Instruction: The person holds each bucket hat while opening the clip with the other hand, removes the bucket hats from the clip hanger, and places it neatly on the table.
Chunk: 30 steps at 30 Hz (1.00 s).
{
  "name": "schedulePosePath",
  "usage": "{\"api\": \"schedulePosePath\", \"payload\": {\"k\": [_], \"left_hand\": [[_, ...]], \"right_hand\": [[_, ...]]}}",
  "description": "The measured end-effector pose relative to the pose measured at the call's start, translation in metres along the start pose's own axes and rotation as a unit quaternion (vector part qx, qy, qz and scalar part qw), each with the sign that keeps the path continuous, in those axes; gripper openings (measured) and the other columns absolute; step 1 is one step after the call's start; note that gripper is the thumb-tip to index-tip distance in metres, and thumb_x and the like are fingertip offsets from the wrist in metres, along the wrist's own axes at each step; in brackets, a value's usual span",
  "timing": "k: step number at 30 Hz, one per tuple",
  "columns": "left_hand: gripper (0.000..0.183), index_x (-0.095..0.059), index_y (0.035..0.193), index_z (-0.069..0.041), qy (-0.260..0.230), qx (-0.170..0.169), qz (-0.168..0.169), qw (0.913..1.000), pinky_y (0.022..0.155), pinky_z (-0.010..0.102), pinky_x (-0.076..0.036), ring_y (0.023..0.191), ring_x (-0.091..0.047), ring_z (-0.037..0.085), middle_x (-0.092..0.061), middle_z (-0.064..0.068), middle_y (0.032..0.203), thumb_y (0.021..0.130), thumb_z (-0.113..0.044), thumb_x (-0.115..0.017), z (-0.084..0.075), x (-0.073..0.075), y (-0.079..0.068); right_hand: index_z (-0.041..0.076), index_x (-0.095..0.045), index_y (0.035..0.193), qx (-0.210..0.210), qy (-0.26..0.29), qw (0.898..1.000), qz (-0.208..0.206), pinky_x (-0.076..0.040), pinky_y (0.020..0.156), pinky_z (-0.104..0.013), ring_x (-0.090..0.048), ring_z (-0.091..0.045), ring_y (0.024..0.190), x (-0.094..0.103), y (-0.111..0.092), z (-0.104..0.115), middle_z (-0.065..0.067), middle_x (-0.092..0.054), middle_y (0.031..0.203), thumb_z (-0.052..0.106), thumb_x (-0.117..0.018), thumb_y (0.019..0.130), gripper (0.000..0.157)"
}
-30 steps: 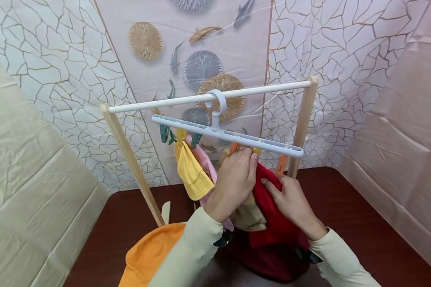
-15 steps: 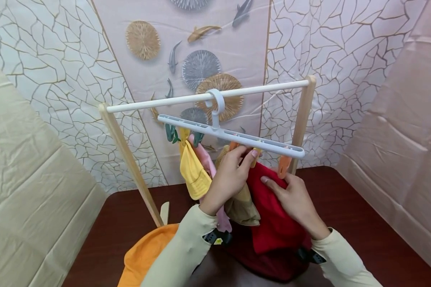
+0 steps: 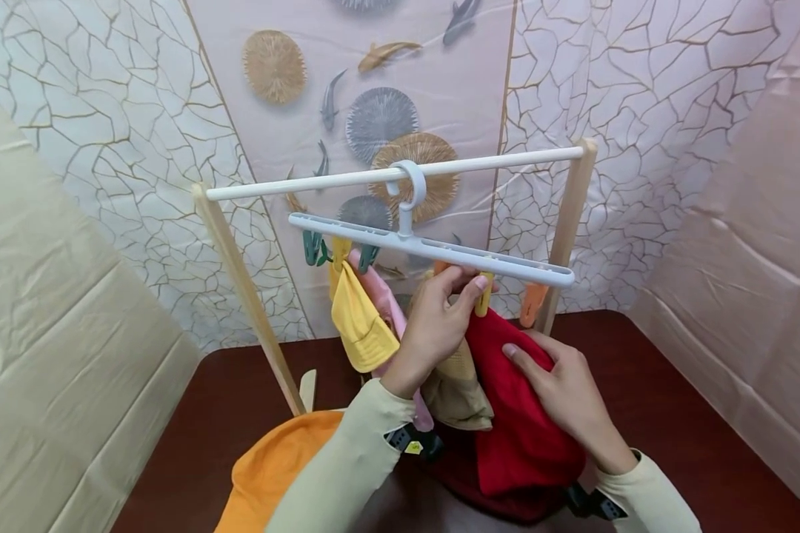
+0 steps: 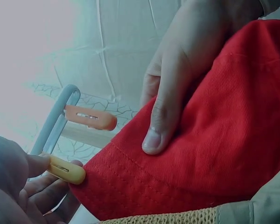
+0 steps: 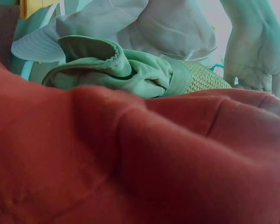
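Note:
A pale blue hanger [image 3: 400,238] with clips along its bar hangs from a white rod [image 3: 293,185]. My left hand [image 3: 436,318] pinches a yellow clip [image 3: 484,295] under the right half of the bar. In the left wrist view, the clip's tip [image 4: 77,176] is right at the edge of a red hat [image 4: 214,126] with a stitched brim. My right hand [image 3: 567,381] grips this hat, its thumb lying flat on the near side and the other fingers behind. An orange clip [image 3: 532,303] hangs bare to the right of the yellow one.
A tan hat [image 3: 456,392], a yellow hat [image 3: 361,318] and a pink cloth piece [image 3: 383,296] hang left of the red hat. Wooden posts [image 3: 250,296] hold the rod over a dark table [image 3: 693,414]. An orange hat [image 3: 280,466] lies at the front left.
My right hand has moved down and right with the red hat, away from the orange clip. The left hand's fingers have shifted, showing more of the yellow clip.

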<state>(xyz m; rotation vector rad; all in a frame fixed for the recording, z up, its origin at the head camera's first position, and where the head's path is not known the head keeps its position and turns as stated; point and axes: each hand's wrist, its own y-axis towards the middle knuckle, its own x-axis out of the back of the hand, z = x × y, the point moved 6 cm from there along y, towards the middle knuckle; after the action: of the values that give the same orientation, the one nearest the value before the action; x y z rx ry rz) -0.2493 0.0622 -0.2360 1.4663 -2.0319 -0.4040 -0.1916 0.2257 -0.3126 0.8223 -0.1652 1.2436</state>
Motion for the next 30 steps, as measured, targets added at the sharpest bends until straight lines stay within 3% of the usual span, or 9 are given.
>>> {"api": "schedulePosePath", "payload": {"k": [5,9,15,19,22,24,27,30], "left_hand": [[0.023,-0.069,0.112,-0.008,0.001,-0.002,-0.004,1.0,0.082,0.024,-0.049,0.095,-0.064,0.007,-0.075,0.005,0.102,0.102,-0.025,-0.058,0.002,0.001,0.0],[0.027,-0.067,0.118,-0.007,0.012,0.022,0.005,0.9997,0.079,0.025,-0.048,0.096,-0.063,0.01,-0.074,0.006,0.105,0.103,-0.026,-0.056,0.007,0.003,0.0],[0.034,-0.062,0.128,-0.007,0.075,0.052,0.018,0.9957,0.086,0.027,-0.049,0.107,-0.062,0.011,-0.07,0.004,0.113,0.104,-0.03,-0.053,0.018,0.004,-0.004],[0.036,-0.059,0.132,-0.01,0.091,0.024,-0.029,0.9951,0.089,0.028,-0.05,0.109,-0.061,0.009,-0.067,0.0,0.118,0.101,-0.029,-0.059,0.016,0.01,-0.016],[0.037,-0.057,0.132,-0.01,0.097,-0.03,-0.069,0.9925,0.091,0.029,-0.05,0.109,-0.06,0.012,-0.065,0.002,0.119,0.099,-0.025,-0.062,0.01,0.011,-0.034],[0.037,-0.057,0.132,-0.01,0.097,-0.069,-0.079,0.9897,0.092,0.03,-0.05,0.111,-0.059,0.014,-0.064,0.004,0.119,0.098,-0.025,-0.063,0.006,0.007,-0.049],[0.039,-0.055,0.133,-0.011,0.065,-0.115,-0.034,0.9907,0.096,0.029,-0.049,0.113,-0.059,0.014,-0.063,0.004,0.124,0.098,-0.026,-0.062,0.005,-0.011,-0.071],[0.048,-0.048,0.141,-0.017,0.019,-0.107,0.044,0.993,0.099,0.026,-0.048,0.119,-0.057,0.01,-0.057,0.0,0.134,0.097,-0.03,-0.062,0.01,-0.035,-0.086]], "right_hand": [[0.016,-0.073,0.109,-0.005,-0.007,1.0,0.001,-0.047,0.065,-0.023,-0.059,-0.01,0.075,-0.003,-0.005,-0.005,0.0,-0.072,0.091,0.03,-0.068,0.096,0.02],[0.016,-0.072,0.112,-0.013,-0.02,1.0,0.003,-0.047,0.068,-0.021,-0.059,-0.008,0.078,-0.004,-0.014,-0.014,0.0,-0.072,0.095,0.03,-0.067,0.096,0.022],[0.023,-0.073,0.11,-0.03,-0.016,0.998,-0.051,-0.045,0.067,-0.016,-0.06,-0.005,0.079,0.012,-0.032,-0.019,0.002,-0.072,0.098,0.029,-0.07,0.094,0.017],[0.025,-0.073,0.11,-0.041,0.004,0.997,-0.066,-0.044,0.066,-0.015,-0.057,-0.006,0.079,0.026,-0.041,-0.014,0.006,-0.07,0.095,0.024,-0.071,0.094,0.017],[0.022,-0.072,0.111,-0.054,0.015,0.996,-0.067,-0.044,0.064,-0.017,-0.057,-0.007,0.077,0.037,-0.049,-0.009,0.009,-0.069,0.092,0.021,-0.07,0.094,0.017],[0.021,-0.072,0.112,-0.065,0.017,0.995,-0.068,-0.045,0.06,-0.019,-0.057,-0.008,0.072,0.044,-0.054,-0.006,0.009,-0.068,0.088,0.021,-0.07,0.094,0.018],[0.018,-0.071,0.112,-0.078,0.02,0.994,-0.072,-0.045,0.054,-0.023,-0.057,-0.011,0.063,0.056,-0.06,-0.001,0.005,-0.066,0.08,0.02,-0.069,0.095,0.018],[0.014,-0.07,0.111,-0.09,0.023,0.992,-0.083,-0.045,0.051,-0.024,-0.057,-0.011,0.06,0.065,-0.066,0.002,0.004,-0.065,0.077,0.017,-0.07,0.094,0.017]]}}
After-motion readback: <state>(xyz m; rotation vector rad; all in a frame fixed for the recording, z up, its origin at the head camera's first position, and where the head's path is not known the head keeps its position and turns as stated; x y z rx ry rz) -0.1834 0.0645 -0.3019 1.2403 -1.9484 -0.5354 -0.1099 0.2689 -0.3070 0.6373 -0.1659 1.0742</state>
